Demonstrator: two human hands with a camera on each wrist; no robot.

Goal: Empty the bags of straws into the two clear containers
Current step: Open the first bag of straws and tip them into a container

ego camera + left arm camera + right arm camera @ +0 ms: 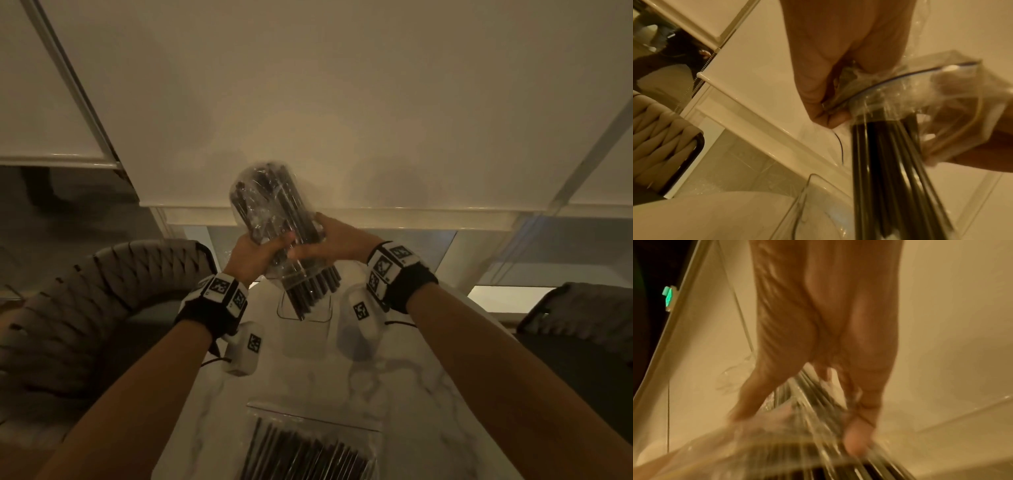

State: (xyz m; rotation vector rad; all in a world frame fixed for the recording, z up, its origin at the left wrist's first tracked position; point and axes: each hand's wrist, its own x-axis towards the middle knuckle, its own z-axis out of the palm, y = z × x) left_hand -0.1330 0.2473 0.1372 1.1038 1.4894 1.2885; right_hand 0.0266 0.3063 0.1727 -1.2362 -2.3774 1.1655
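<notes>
both hands hold 1 clear bag (270,212) mouth-down above the clear container (304,310), which stands on the white marbled table (411,394). the left hand (255,255) has its fingers curled around the bag's lower part, pinching the plastic near the zip edge, as the left wrist view shows. the right hand (334,241) clamps the bag from the other side, thumb and fingers wrapped on the plastic. black straws (310,291) stick out of the bag's mouth, their lower ends inside the container's opening; the rest of the bundle is up in the bag. nearer the person than the container, a second bag of straws (308,445) lies flat on the table. a woven chair (85,301) stands left of the container.
</notes>
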